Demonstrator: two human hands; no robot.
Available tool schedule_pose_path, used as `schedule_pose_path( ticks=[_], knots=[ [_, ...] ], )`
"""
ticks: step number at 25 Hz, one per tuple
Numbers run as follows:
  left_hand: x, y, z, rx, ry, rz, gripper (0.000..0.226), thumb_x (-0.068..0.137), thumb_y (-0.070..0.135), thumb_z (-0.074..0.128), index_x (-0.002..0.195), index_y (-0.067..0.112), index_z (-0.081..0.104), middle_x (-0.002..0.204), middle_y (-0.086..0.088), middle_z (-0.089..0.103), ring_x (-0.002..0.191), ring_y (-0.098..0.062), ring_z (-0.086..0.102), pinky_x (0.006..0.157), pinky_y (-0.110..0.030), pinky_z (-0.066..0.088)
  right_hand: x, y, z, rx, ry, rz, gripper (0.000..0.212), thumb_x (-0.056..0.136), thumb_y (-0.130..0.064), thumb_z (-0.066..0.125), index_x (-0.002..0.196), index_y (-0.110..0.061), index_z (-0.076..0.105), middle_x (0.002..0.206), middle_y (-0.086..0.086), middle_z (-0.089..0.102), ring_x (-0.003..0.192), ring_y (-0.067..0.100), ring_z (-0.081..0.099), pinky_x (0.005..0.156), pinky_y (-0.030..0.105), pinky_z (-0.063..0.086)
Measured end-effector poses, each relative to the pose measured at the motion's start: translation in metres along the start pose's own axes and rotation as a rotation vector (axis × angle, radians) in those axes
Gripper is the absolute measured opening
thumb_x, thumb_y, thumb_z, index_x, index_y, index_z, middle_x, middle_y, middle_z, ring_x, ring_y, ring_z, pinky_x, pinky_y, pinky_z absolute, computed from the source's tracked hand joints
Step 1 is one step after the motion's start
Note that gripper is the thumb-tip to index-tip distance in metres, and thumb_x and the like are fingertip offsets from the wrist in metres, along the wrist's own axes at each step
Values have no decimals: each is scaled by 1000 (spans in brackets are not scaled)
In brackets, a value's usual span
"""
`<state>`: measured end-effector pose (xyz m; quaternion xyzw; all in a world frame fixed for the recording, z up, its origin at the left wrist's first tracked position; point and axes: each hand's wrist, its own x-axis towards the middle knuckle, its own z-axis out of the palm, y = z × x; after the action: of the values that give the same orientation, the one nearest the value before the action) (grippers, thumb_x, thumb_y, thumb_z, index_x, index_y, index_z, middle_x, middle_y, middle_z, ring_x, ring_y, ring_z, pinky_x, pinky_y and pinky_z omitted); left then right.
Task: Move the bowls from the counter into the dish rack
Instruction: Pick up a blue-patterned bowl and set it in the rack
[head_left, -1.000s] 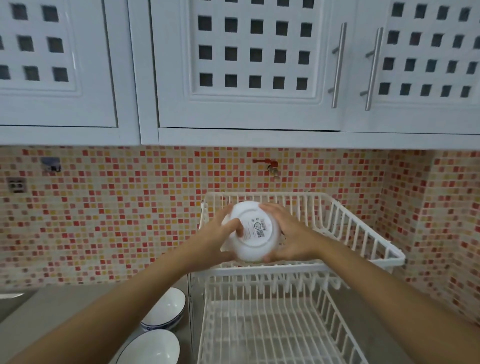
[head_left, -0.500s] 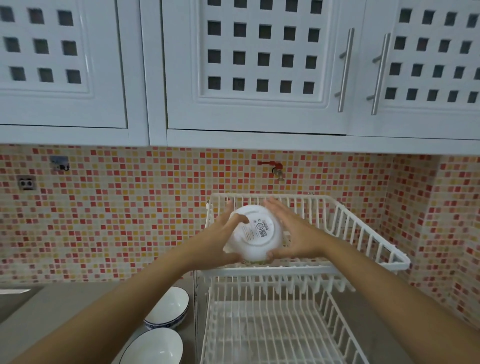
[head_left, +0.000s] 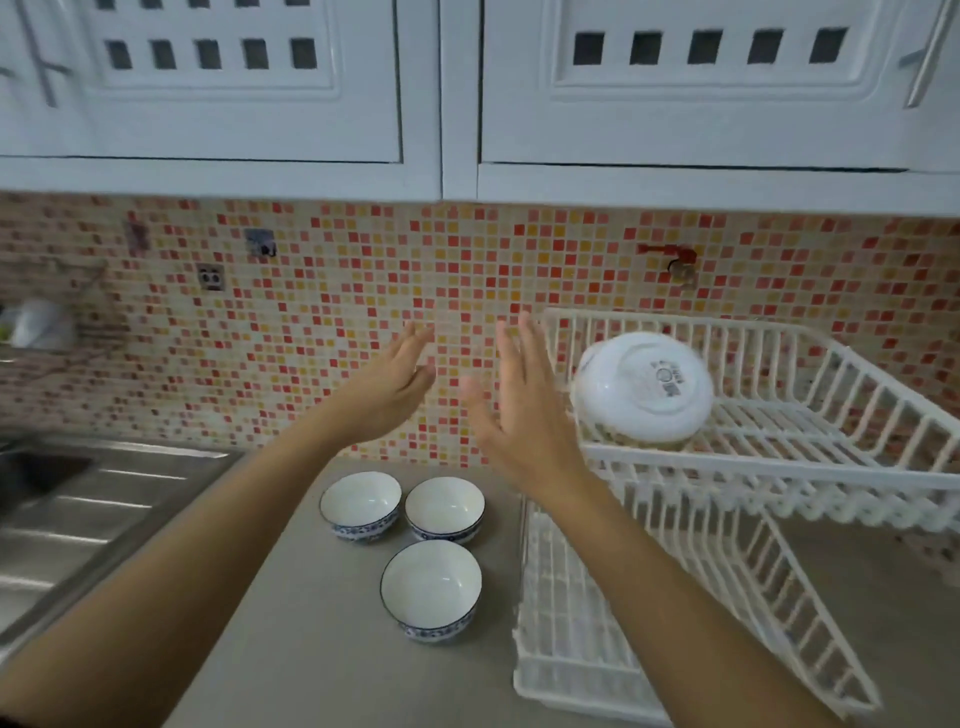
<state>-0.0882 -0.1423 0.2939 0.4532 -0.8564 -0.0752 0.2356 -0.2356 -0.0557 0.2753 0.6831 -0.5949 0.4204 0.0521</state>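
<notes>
A white bowl (head_left: 644, 391) lies upside down, tilted, on the upper tier of the white two-tier dish rack (head_left: 810, 457), at its left end. Three white bowls with blue patterned sides stand upright on the grey counter: one at the back left (head_left: 360, 505), one at the back right (head_left: 445, 508), one nearer me (head_left: 431, 588). My left hand (head_left: 387, 391) and my right hand (head_left: 522, 410) hover above these bowls, left of the rack, fingers spread and holding nothing.
A steel sink with drainboard (head_left: 78, 514) lies at the left. The rack's lower tier (head_left: 571, 644) holds nothing. White wall cabinets (head_left: 441, 93) hang overhead above the mosaic tile backsplash. A red tap valve (head_left: 675, 260) sticks out of the wall above the rack.
Both hands let go of the white bowl, which now rests on the upper tier. My hands pulled back to the left, and my view swung left, revealing three bowls and the sink.
</notes>
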Motion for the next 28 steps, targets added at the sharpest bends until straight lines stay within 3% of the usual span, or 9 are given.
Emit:
schedule_pose_path(
  ticks=[4,10,13,15,18,21,25,28],
  knots=[
    [-27,-71,23,-13,-128,-155,55,102,31,26,151,14,7,161,-8,0,148,-24,4,119,-39,10,-21,-12,74,-193,34,-26,65,98,-41,33,149,-4,16,159,15,5,148,28,0,116,35,3],
    [-60,-128,110,-18,-410,-287,57,102,28,27,150,5,7,160,-16,1,148,-31,6,120,-41,9,-60,27,161,-288,-271,195,69,97,-43,33,150,-5,10,159,15,-2,148,29,-6,119,41,8],
    [-69,-142,158,-68,-493,-288,57,102,25,30,148,-2,11,157,-23,9,145,-35,15,118,-41,16,-81,62,197,-371,-417,331,72,97,-44,34,150,-5,6,159,15,-4,147,30,-1,119,41,11],
    [-72,-149,189,-113,-509,-380,57,101,28,31,146,-4,16,155,-23,19,142,-34,26,115,-40,24,-96,84,219,-396,-492,451,74,96,-44,36,150,-4,5,159,15,0,146,31,9,117,40,18],
    [-78,-150,226,-165,-458,-611,55,101,35,30,140,-3,26,141,-27,42,129,-39,44,105,-41,36,-115,108,241,-391,-548,625,75,95,-45,39,148,-1,9,157,18,11,142,33,21,113,40,28],
    [-82,-150,252,-258,-451,-840,53,100,35,32,134,-5,34,130,-28,51,119,-42,52,93,-42,45,-126,118,256,-367,-574,764,76,94,-46,43,146,0,14,154,20,19,140,32,24,108,39,33],
    [-79,-155,267,-627,-372,-1055,33,88,6,37,116,-7,50,114,-27,60,90,-42,67,68,-45,61,-127,120,263,-407,-613,799,74,95,-47,39,144,4,17,150,23,26,138,31,28,106,38,37],
    [-83,-151,256,-720,-308,-1086,27,86,-3,32,108,-3,49,107,-27,60,52,-29,62,30,-22,49,-126,119,259,-418,-611,799,67,95,-43,39,141,4,24,145,21,35,134,31,34,106,38,39]
  ],
)
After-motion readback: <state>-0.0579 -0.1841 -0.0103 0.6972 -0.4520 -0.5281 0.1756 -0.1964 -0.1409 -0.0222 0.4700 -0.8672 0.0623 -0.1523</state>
